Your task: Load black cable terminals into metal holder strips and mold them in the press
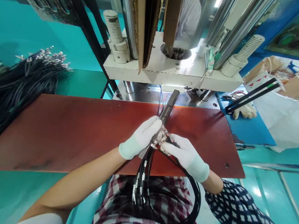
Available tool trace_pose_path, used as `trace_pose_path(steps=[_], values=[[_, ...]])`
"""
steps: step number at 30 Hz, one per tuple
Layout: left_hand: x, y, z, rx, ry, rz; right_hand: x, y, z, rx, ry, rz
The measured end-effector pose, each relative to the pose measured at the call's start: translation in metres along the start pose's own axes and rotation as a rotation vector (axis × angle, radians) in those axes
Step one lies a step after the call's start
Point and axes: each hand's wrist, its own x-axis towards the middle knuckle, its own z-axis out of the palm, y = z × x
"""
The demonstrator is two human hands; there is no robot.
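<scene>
Both of my hands wear thin white gloves over a red-brown board. My left hand [140, 137] is closed around the near part of a long, narrow dark metal bar [169, 106], which slants away toward the machine. Shiny metal cable ends are bunched beside it. My right hand [188, 155] pinches black cables [195, 206] near those ends, with its fingertips close to the left hand. The cables loop down over the board's near edge onto my lap, where more metal ends [139, 184] hang. The fingers partly hide how the cable ends sit against the bar.
The red-brown board [80, 132] spans the front of a white press [171, 76] with metal columns. A large heap of black cables [16, 89] lies at left. On the right are a blue plate [259, 125], a glove [245, 111] and a white sack [293, 117]. A person stands behind the press.
</scene>
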Motion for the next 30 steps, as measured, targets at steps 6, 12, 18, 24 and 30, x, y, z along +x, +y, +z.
trace_pose_path(steps=[6, 12, 18, 24, 30], values=[[0.0, -0.007, -0.002, -0.034, -0.048, -0.031, 0.007, -0.003, 0.002, -0.11, 0.09, 0.041], [0.0, -0.005, -0.002, 0.016, 0.004, 0.021, 0.009, -0.011, 0.006, -0.241, 0.159, 0.056], [-0.004, -0.005, 0.002, 0.118, 0.082, 0.053, 0.016, -0.013, 0.014, -0.11, 0.066, 0.086], [-0.006, -0.013, 0.003, 0.287, 0.113, 0.107, 0.014, -0.015, 0.008, -0.179, 0.002, 0.047], [-0.005, 0.0, 0.004, 0.046, -0.008, 0.018, 0.0, -0.019, -0.019, -0.31, -0.082, -0.093]])
